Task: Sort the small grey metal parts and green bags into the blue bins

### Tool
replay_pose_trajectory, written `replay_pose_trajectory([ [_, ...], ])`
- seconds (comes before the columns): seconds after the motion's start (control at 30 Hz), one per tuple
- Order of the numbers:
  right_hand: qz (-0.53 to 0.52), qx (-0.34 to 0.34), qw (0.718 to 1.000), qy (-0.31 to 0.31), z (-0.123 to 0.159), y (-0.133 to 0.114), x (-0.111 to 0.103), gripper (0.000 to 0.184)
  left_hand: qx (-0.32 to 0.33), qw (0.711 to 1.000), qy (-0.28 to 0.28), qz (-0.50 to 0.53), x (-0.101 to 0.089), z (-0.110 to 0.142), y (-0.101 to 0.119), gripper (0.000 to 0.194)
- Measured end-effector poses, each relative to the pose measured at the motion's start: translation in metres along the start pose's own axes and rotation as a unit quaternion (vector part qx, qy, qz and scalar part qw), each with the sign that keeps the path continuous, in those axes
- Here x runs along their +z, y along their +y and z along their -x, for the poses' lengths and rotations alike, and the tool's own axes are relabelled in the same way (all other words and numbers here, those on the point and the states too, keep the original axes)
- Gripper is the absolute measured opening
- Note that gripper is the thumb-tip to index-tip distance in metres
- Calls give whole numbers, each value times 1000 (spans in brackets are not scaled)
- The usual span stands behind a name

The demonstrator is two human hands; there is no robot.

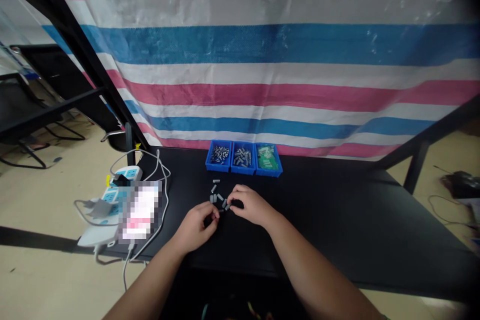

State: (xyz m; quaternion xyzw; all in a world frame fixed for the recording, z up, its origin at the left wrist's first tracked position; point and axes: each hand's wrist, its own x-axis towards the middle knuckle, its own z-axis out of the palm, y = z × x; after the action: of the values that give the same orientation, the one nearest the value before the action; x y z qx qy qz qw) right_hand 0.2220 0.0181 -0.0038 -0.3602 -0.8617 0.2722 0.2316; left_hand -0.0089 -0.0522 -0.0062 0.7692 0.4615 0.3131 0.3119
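Several small grey cylindrical pieces point(213, 199) lie loosely in front of me on the black table. My right hand point(250, 205) comes in from the right, thumb and forefinger closed about one small grey piece point(227, 206) at the edge of the group. On the near left side, my left hand point(198, 223) is curled, fingertips bent toward the thumb; whatever it may hold is hidden. Close to its fingertips lies another dark grey piece point(221, 211). Two more pieces, one of them a short cylinder point(216, 181), lie farther back toward the bins.
Three blue bins stand at the back: one with small metal parts point(219, 154), one with grey cylinders point(243, 157), one with green boards point(267, 158). At left are a power strip point(129, 174), white cables and a blurred-out phone-like screen point(141, 212). A striped sheet point(262, 45) hangs behind.
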Motion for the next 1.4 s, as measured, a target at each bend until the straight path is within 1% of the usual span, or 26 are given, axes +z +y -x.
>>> replay_pose_trajectory([
  [0.13, 51, 23, 998, 3, 2, -1, -4, 7, 0, 1000, 0, -2, 0, 0, 0, 14],
  [0.2, 48, 34, 998, 25, 4, 1, -7, 7, -1, 1000, 0, -1, 0, 0, 1, 14],
  [0.23, 29, 43, 998, 41, 4, 3, -8, 8, -2, 1000, 1, -1, 0, 0, 1, 14],
  [0.3, -40, 68, 994, 80, 5, 7, -10, 9, -2, 1000, 1, -1, 0, 0, 1, 14],
  [0.4, -147, 101, 975, 134, 6, 15, -11, 11, 2, 1000, 1, -3, 0, 0, 1, 13],
  [0.47, -181, 106, 969, 133, 7, 19, -13, 8, 6, 1000, 1, -4, -1, 0, 2, 13],
  [0.57, -214, 113, 965, 98, 6, 22, -16, 10, 7, 1000, 1, -4, -1, 0, 2, 13],
  [0.6, -239, 119, 957, 110, 5, 23, -17, 11, 6, 1000, 1, -5, -1, 0, 1, 13],
  [0.67, -305, 126, 927, 178, 2, 26, -18, 19, 4, 1000, 2, -5, 0, 0, 1, 13],
  [0.73, -352, 131, 892, 253, -1, 29, -18, 37, 4, 1000, 1, -3, 0, 0, 1, 13],
  [0.77, -354, 134, 884, 275, -2, 30, -17, 44, 5, 1000, 1, -3, 0, 0, 1, 13],
  [0.8, -340, 138, 886, 283, -2, 31, -16, 46, 4, 1000, 2, -2, 0, 0, 2, 13],
  [0.83, -313, 141, 897, 277, -1, 31, -16, 43, 4, 1000, 2, -1, 0, 0, 2, 13],
  [0.87, -278, 140, 914, 261, 0, 29, -15, 36, 3, 1000, 3, -1, 0, 0, 2, 13],
  [0.93, -198, 115, 952, 203, 3, 23, -12, 21, 1, 1000, 5, -1, 0, 0, 3, 13],
  [0.97, -160, 93, 968, 167, 4, 19, -10, 17, 0, 1000, 5, -1, -1, 0, 3, 13],
  [1.03, -94, 45, 990, 99, 5, 9, -5, 21, -2, 1000, 5, -3, -1, 0, 3, 13],
  [1.1, -40, 8, 997, 60, 3, 1, 2, 28, -2, 1000, 4, -3, 0, 0, 3, 13],
  [1.17, 6, -4, 999, 49, 0, -3, 9, 28, -1, 1000, 3, -2, 0, 0, 2, 13],
  [1.3, 56, 3, 997, 50, -4, -5, 16, 13, -1, 1000, 5, -1, 0, 0, 2, 13],
  [1.4, 39, 15, 997, 68, -4, -2, 12, 7, 1, 1000, 7, 1, -1, 0, 3, 14],
])
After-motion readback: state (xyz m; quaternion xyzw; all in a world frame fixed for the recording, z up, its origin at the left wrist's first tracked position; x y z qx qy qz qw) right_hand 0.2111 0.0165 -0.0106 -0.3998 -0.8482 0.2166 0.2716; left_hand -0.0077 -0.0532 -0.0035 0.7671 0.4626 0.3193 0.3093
